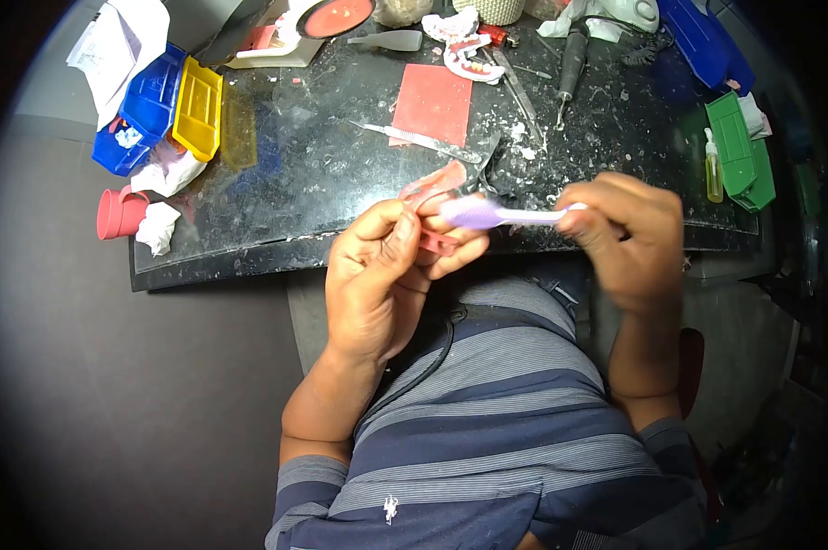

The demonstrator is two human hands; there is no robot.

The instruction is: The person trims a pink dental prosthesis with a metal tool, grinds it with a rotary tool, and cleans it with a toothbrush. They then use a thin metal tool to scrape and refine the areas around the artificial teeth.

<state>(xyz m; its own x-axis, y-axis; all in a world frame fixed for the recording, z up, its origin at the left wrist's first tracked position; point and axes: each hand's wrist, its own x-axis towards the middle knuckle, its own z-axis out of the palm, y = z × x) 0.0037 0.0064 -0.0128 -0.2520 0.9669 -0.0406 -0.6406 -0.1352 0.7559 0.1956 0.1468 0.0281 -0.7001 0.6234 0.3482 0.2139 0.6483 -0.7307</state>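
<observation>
My left hand (377, 275) pinches a pink, partly see-through denture base (440, 181) between thumb and fingers, just past the table's near edge. Part of it is hidden behind the fingers. In my right hand (629, 234) is a purple toothbrush (478, 214), gripped by the white end of its handle. The blurred brush head points left and overlaps the pink piece in this view. Beyond the hands lie a red wax sheet (439, 92) and a wax knife (414, 138), whose blade end reaches over the sheet's lower edge.
Dental models with pink gums (469, 60) sit at the back, near a corded handpiece (573, 64). On the left stand blue (153, 105) and yellow (198, 110) bins and a pink cup (119, 214). A green bin (739, 151) is at right.
</observation>
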